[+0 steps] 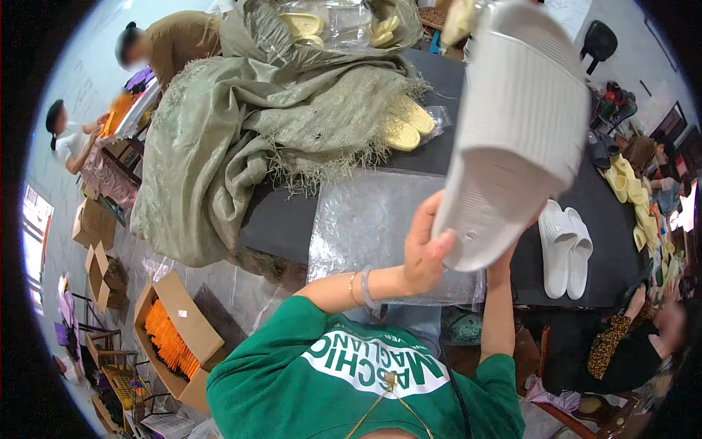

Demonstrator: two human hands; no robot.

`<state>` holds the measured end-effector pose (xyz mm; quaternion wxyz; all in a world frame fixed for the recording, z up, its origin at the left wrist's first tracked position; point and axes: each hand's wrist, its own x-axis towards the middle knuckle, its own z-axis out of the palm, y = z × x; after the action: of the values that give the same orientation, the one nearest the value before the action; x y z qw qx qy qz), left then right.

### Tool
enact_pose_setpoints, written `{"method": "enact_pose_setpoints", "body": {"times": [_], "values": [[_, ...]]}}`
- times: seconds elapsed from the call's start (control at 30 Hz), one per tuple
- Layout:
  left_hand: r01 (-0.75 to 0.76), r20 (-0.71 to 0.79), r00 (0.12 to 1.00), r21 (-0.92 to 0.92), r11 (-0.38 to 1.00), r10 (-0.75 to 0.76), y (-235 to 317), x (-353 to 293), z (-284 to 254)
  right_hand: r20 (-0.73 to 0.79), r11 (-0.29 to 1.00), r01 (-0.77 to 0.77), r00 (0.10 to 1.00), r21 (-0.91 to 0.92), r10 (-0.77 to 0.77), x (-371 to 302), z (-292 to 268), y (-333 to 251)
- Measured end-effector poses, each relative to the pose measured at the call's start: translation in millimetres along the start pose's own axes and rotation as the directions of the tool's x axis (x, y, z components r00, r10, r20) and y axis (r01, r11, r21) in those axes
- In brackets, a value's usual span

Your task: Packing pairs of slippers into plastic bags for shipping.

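Note:
A light grey slide sandal (523,102) is held up close in front of me, its open toe pointing away and its heel toward me. My left hand (426,249) grips the left edge of the heel, thumb on the footbed. Behind the heel's right side, my right hand (506,254) supports the same sandal; most of its fingers are hidden by the sole. Below them, a clear plastic bag (373,219) lies flat on the dark table (281,223). A pair of white slides (565,249) rests on the table to the right.
A large grey-green woven sack (212,139) covers the table's left side, with yellow slides (406,123) at its edge. More yellow slides (621,179) line the far right. An open carton (179,314) of orange items stands on the floor at left. Other people work around the room.

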<state>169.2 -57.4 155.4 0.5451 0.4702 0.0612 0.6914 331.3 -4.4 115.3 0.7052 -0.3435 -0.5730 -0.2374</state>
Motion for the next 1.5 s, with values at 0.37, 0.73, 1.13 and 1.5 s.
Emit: {"method": "enact_pose_setpoints", "body": {"times": [0.37,0.73,1.13,1.5], "values": [[-0.128,0.036,0.992,0.384,0.914,0.124,-25,-28,6,0.333,0.19,-0.894,0.338,0.406,0.88,-26,-78,-39],[0.353,0.04,0.926,0.259,0.899,-0.375,-40,-26,22,0.599,-0.151,-0.654,0.544,0.742,0.587,-26,-84,-72],[-0.134,0.506,0.767,0.727,0.673,-0.394,-9,-33,-13,-0.187,0.485,-0.765,0.45,0.424,0.873,86,-175,73],[-0.121,0.226,0.925,0.937,0.327,-0.305,-30,-8,-110,0.186,0.313,-0.933,0.343,0.176,0.921,13,-149,74]]}}
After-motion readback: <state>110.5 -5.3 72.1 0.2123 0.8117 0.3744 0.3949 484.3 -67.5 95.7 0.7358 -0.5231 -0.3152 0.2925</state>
